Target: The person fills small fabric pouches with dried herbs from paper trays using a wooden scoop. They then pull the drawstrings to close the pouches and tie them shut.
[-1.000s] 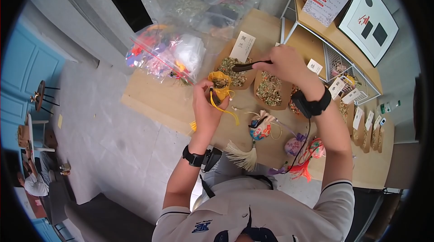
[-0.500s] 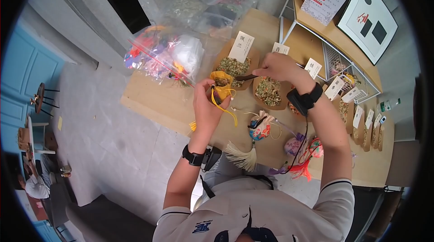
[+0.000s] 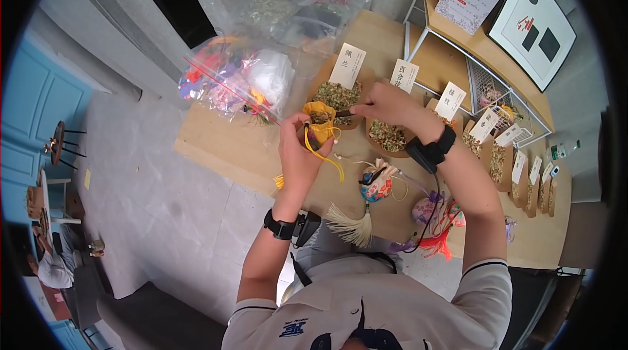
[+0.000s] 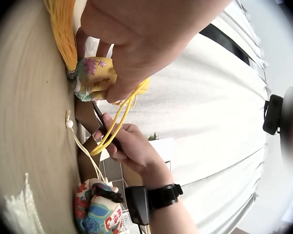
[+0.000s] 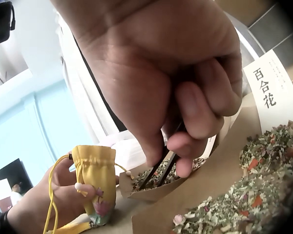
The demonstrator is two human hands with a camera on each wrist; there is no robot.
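My left hand [image 3: 301, 154] grips a small yellow drawstring pouch [image 3: 320, 133], its top open with dried bits inside. In the left wrist view the pouch [image 4: 95, 80] shows a pink flower print, with a yellow tassel [image 4: 63, 36] below it. Dark tweezers [image 5: 167, 168] are pinched by my right hand [image 5: 161, 83], their tips over dried herbs in a paper tray just beyond the pouch. In the head view my right hand [image 3: 392, 106] is right of the pouch, above the paper trays.
Paper trays of herbs with name cards [image 3: 451, 100] run along the table [image 3: 216, 147] to the right. Clear plastic bags [image 3: 242, 75] lie at the back left. A floral pouch [image 3: 375, 183] with a cream tassel sits near the front edge; a wire-sided shelf [image 3: 438, 65] stands behind.
My right hand has come down and left with the tweezers, closer to the yellow pouch, uncovering more name cards. My left hand and its pouch have hardly moved.
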